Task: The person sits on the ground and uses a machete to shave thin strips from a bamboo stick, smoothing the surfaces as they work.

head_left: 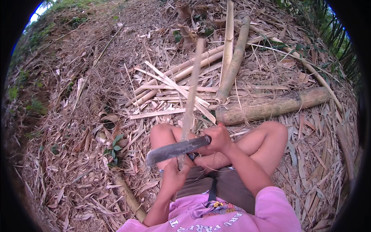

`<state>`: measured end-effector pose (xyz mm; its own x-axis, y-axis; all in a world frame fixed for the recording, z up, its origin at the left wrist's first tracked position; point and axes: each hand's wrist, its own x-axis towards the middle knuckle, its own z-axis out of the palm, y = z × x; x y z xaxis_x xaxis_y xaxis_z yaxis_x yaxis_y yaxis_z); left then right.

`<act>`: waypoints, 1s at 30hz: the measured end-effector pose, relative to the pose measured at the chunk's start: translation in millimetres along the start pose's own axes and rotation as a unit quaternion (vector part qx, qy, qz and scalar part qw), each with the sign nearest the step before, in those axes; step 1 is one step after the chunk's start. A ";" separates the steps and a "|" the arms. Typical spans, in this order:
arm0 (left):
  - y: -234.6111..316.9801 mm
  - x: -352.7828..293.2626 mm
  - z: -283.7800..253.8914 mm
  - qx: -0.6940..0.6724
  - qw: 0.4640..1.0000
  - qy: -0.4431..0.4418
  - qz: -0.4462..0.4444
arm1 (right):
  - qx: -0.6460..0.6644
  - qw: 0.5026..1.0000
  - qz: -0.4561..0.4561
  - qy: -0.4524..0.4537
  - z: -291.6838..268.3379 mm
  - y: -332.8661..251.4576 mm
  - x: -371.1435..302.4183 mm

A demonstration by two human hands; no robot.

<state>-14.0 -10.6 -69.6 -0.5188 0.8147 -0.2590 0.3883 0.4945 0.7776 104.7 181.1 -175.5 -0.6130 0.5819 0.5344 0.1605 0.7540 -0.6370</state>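
My right hand (218, 138) is closed around the handle of a machete (172, 151), whose broad dark blade points left across my lap. Below the blade, my left hand (176, 177) grips the lower part of a long, thin bamboo strip (191, 92). That strip stands nearly upright, its far end reaching away from me and slightly right. The blade passes over the strip just above my left hand; whether the edge touches it I cannot tell. My bent legs (266, 139) lie crossed beneath both hands.
Split bamboo slats (174, 86) lie crisscrossed beyond my knees. A thick bamboo log (272, 106) rests at the right, with a thinner bamboo pole (234, 60) behind it. Another pole (129, 195) lies at lower left. Dry leaves cover the ground, and cut stumps (188, 33) stand at the back.
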 end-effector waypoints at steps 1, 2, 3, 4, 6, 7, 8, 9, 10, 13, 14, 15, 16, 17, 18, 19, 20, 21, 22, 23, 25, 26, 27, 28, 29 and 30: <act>3.8 -1.7 -1.3 -0.008 1.000 0.002 -0.010 | -0.001 1.000 0.009 0.007 9.9 10.3 -5.0; 6.5 -0.1 -3.5 -0.019 1.000 0.008 -0.018 | -0.019 1.000 -0.001 0.000 8.1 12.4 -4.8; -3.3 0.7 -9.7 0.037 0.999 -0.008 0.017 | -0.037 0.999 -0.011 -0.006 5.8 13.5 -5.9; -3.7 0.5 -10.8 0.011 1.000 -0.015 -0.008 | -0.054 0.998 -0.021 -0.012 3.0 15.1 -5.8; -5.5 -9.0 -14.5 -0.039 0.996 -0.030 -0.074 | -0.001 0.996 0.088 0.018 -7.8 17.8 0.3; 1.3 -22.3 -23.2 -0.027 0.989 -0.052 -0.136 | -0.008 0.980 0.200 0.020 -12.3 35.3 3.8; -0.4 -25.3 -22.5 -0.064 0.990 -0.046 -0.119 | -0.016 0.952 0.304 0.032 -16.4 43.8 12.9; -8.3 -35.9 -19.1 -0.099 0.988 -0.040 -0.108 | -0.018 0.958 0.285 0.034 -13.2 37.9 15.3; -14.1 -41.3 -18.8 -0.134 0.986 -0.033 -0.097 | -0.020 0.963 0.266 0.037 -8.9 30.5 18.0; -13.2 -29.5 -18.7 -0.114 0.987 -0.009 -0.109 | -0.013 0.992 0.127 0.006 1.5 1.8 14.7; -12.9 -28.2 -19.4 -0.119 0.986 -0.011 -0.114 | -0.004 0.997 0.073 -0.008 4.0 -5.1 10.2; -16.0 -29.8 -19.5 -0.095 0.992 -0.018 -0.087 | -0.016 0.997 0.068 -0.015 1.6 -2.6 11.7; -22.3 -34.4 -18.9 -0.072 0.995 -0.026 -0.059 | -0.029 0.997 0.063 -0.020 -1.8 2.7 12.6; -28.7 -38.7 -19.3 -0.044 0.998 -0.035 -0.031 | -0.040 0.997 0.061 -0.022 -4.2 10.1 12.0; -30.4 -48.8 -23.9 -0.041 0.995 -0.060 -0.065 | -0.052 0.984 0.168 0.006 -9.1 25.9 14.1; -28.6 -64.3 -32.5 -0.035 0.990 -0.088 -0.101 | -0.061 0.958 0.278 0.034 -14.2 48.1 19.0; -28.1 -72.6 -36.7 -0.031 0.985 -0.112 -0.129 | -0.074 0.920 0.378 0.067 -19.0 62.8 25.0; -35.2 -78.0 -32.5 -0.049 0.982 -0.112 -0.141 | -0.040 0.927 0.363 0.086 -15.6 62.4 26.3; -44.2 -83.9 -25.8 -0.067 0.980 -0.112 -0.153 | -0.006 0.932 0.346 0.105 -6.1 56.8 23.9; -47.5 -81.4 -20.4 -0.088 0.977 -0.109 -0.162 | 0.026 0.938 0.324 0.123 -1.2 51.3 24.6; -23.9 -72.9 -24.8 -0.127 0.971 -0.093 -0.180 | -0.028 0.982 0.167 0.080 -6.9 30.0 21.1; -15.6 -68.6 -29.9 -0.142 0.968 -0.088 -0.188 | -0.056 0.992 0.092 0.062 -10.0 23.6 22.7; -33.0 -72.2 -30.9 -0.107 0.982 -0.081 -0.131 | -0.054 0.979 0.180 0.076 -12.3 34.7 25.4; -47.5 -79.8 -35.5 -0.084 0.986 -0.091 -0.114 | -0.051 0.958 0.266 0.092 -12.8 55.1 32.9; -58.1 -89.6 -40.0 -0.063 0.987 -0.102 -0.104 | -0.048 0.929 0.353 0.102 -13.4 69.6 33.3; -60.9 -92.5 -43.5 -0.039 0.989 -0.115 -0.086 | -0.024 0.916 0.382 0.118 -20.6 77.9 35.7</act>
<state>-22.8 -129.3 -68.1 -0.3807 0.7730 -0.5075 0.2457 0.6137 0.7503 111.2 266.8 -194.6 -0.1239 0.9909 0.0521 0.5108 0.1087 -0.8528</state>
